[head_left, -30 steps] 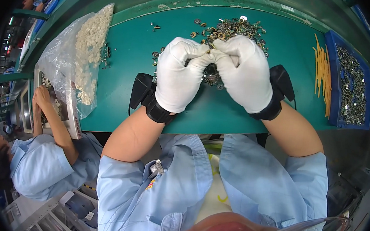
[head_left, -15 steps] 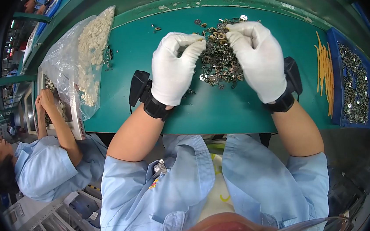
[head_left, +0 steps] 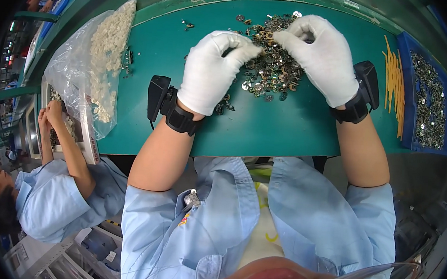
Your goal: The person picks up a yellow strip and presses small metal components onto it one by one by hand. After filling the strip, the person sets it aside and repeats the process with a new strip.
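Observation:
White gloves cover both my hands. At the left edge of a loose pile of small metal parts (head_left: 272,72), my left hand (head_left: 211,72) is closed, thumb and forefinger pinched together over the parts. Opposite it, my right hand (head_left: 322,59) is closed in a pinch too, its fingertips at the pile's upper right side. Whatever either pinch holds is too small or too hidden to make out. The pile mixes round silvery discs with darker and brassy pieces, spread on a green tabletop (head_left: 288,132). A few loose parts (head_left: 225,105) lie beside my left wrist.
To the left lies a clear plastic bag (head_left: 70,67) with many cream-coloured small pieces (head_left: 110,39). Yellow-orange sticks (head_left: 394,85) lie at the right, beside a blue tray (head_left: 409,124) of metal parts. A co-worker (head_left: 64,194) sits at the left, hands over a pale tray.
My left hand has shifted toward the pile, its fingertips now over the parts. My right hand has moved slightly and stays pinched. The view has shifted a little.

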The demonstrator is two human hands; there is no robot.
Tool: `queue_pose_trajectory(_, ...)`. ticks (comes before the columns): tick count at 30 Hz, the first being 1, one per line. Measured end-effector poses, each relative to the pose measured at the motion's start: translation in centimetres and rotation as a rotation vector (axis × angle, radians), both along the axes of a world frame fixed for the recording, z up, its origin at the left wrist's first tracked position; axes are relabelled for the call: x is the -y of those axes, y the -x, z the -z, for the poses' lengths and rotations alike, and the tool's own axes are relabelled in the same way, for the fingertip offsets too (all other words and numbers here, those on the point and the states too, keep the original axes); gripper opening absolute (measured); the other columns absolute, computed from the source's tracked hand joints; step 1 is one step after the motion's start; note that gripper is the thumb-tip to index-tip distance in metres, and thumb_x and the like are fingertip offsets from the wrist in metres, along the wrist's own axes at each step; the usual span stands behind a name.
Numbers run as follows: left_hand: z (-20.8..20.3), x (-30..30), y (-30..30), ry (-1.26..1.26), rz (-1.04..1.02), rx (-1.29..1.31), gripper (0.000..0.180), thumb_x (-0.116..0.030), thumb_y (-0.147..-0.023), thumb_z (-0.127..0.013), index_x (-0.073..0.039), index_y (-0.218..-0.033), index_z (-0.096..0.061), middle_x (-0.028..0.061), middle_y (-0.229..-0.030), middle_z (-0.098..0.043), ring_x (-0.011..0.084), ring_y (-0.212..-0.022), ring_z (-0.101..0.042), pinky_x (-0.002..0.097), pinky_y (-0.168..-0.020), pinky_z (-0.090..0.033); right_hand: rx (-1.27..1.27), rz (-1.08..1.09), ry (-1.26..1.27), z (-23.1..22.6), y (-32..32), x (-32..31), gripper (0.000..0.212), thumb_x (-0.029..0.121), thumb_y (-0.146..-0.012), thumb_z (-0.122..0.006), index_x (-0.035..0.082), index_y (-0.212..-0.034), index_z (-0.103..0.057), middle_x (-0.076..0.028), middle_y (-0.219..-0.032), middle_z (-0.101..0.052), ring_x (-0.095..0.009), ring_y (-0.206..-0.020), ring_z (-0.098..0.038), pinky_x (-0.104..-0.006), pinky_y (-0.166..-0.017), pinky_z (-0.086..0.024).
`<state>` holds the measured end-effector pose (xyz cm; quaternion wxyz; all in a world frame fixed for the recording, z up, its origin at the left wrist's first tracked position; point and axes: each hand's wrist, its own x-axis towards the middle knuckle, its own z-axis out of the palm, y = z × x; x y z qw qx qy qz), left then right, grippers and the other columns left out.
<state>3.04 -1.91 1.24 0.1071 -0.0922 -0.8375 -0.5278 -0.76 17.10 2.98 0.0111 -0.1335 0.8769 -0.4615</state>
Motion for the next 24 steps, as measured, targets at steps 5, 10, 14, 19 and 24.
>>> queue_pose_trajectory(5,-0.1,0.5,0.2,-0.037,-0.036,-0.017,0.01,-0.012,-0.08,-0.069,-0.004,-0.086,-0.07,0.0067,-0.083,-0.067,0.0148,-0.078,-0.062,0.0256,-0.073,-0.049,-0.1,0.007,0.118,0.4,0.1,-0.1,0.02,0.013,-0.085,-0.063,-0.002,-0.098,-0.065,-0.009,-0.094,-0.064,-0.014,-0.084,-0.06,-0.0239,-0.077,-0.046)
queue_pose_trajectory(10,-0.3,0.7,0.3,-0.176,-0.022,0.208,0.012,-0.008,-0.086,-0.064,0.0,-0.094,-0.067,0.0048,-0.092,-0.067,0.0095,-0.083,-0.06,0.0214,-0.077,-0.047,-0.16,-0.038,0.099,0.6,0.1,0.1,0.024,0.014,-0.082,-0.065,0.0,-0.101,-0.065,-0.009,-0.098,-0.065,-0.017,-0.086,-0.061,-0.0267,-0.08,-0.046)
queue_pose_trajectory(14,-0.2,0.8,0.4,-0.304,-0.001,0.156,0.015,-0.011,-0.087,-0.062,-0.001,-0.096,-0.068,0.0041,-0.089,-0.068,0.0071,-0.079,-0.06,0.0205,-0.073,-0.047,-0.417,-0.212,-0.07,-0.5,-0.5,0.8,0.025,0.014,-0.078,-0.069,0.002,-0.1,-0.066,-0.011,-0.096,-0.065,-0.022,-0.085,-0.062,-0.0296,-0.079,-0.047)
queue_pose_trajectory(19,-1.0,0.5,-0.3,-0.239,0.079,0.228,0.017,-0.011,-0.087,-0.062,0.0,-0.099,-0.067,0.0047,-0.09,-0.069,0.0083,-0.08,-0.061,0.0204,-0.074,-0.047,-0.591,-0.247,-0.13,-0.3,-0.7,1.8,0.024,0.012,-0.074,-0.071,0.004,-0.096,-0.068,-0.013,-0.093,-0.065,-0.027,-0.084,-0.061,-0.0316,-0.077,-0.047)
queue_pose_trajectory(24,-1.1,1.0,0.0,-0.336,0.06,0.162,0.022,-0.016,-0.09,-0.06,0.002,-0.102,-0.065,0.0065,-0.097,-0.067,0.0099,-0.089,-0.06,0.0218,-0.082,-0.045,-0.424,-0.248,-0.131,-0.1,-0.1,0.5,0.02,0.01,-0.073,-0.069,0.004,-0.092,-0.068,-0.013,-0.09,-0.065,-0.028,-0.086,-0.061,-0.0331,-0.076,-0.048)
